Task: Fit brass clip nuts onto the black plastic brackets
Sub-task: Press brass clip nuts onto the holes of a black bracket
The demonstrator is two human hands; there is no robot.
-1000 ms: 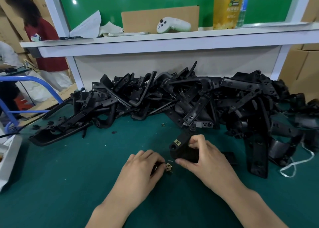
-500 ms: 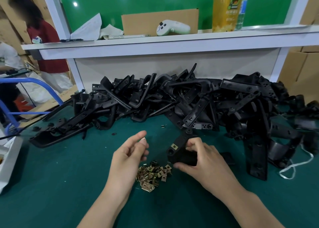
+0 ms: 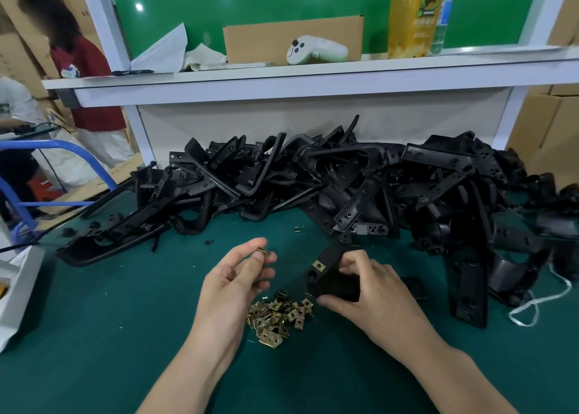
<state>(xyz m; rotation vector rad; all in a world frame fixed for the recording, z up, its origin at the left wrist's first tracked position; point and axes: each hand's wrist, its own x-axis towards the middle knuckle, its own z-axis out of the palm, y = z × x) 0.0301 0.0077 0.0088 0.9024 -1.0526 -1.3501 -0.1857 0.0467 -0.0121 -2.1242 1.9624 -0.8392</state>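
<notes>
While the left hand [image 3: 238, 275] hangs just above the far-left edge of the heap of brass nuts [image 3: 279, 316] on the green table [image 3: 94, 319], its grip is closed on a single clip nut [image 3: 263, 250]. The nut is pinched between thumb tip and forefinger and seen edge-on as a thin brass sliver. The other fingers curl loosely under it.

Just to the right of the heap, the right hand [image 3: 376, 291] has its grip clamped on a black bracket [image 3: 332, 275], thumb along the near edge and fingers curled over the top. The bracket is matt black plastic, a chunky block at the end nearest the heap that narrows into a flat arm. On the block's upper face sits a small square fitted nut [image 3: 319, 265], brass against the black, with a round hole just below it. The bracket's long axis runs away from the heap, leaning a little to the right. Its thin end points at the foot of the pile of brackets [image 3: 344, 188] that sprawls across the table beyond the heap. The block end is close above the heap's right edge; I cannot tell whether it touches.

A stray nut [image 3: 297, 229] lies on the table between the heap and the pile. The heap itself is a loose scatter of flat, squarish brass pieces, each with a hole.
</notes>
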